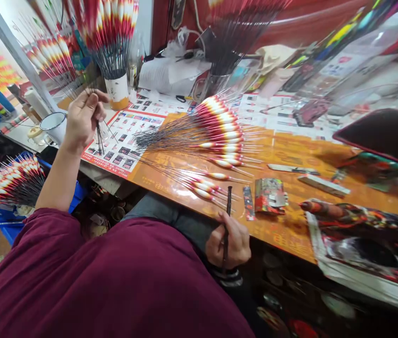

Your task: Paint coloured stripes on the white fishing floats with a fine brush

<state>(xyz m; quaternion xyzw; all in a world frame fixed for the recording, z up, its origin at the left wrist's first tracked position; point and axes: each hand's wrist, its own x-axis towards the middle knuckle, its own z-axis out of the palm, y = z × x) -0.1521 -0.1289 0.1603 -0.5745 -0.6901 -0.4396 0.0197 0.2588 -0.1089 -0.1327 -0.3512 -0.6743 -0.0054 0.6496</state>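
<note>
My left hand (86, 112) is raised over the left end of the table, its fingers pinched round a few thin dark fishing float stems (99, 138) that stick out below it. Their upper ends cannot be told apart from the blurred floats behind. At the table's front edge my right hand (229, 241) is closed round a slim dark stick (229, 199), held upright with a wider black tip like a brush. Between the hands, many red, yellow and white fishing floats (220, 124) lie fanned out, and a smaller group of floats (206, 188) lies nearer me.
A white pot (117, 94) of upright floats stands at the back left, near an enamel mug (53, 126). More floats (11, 180) fill a blue crate at lower left. A paint-stained block (271, 195), a flat bar (323, 184) and a paint-smeared tray (364, 253) are on the right.
</note>
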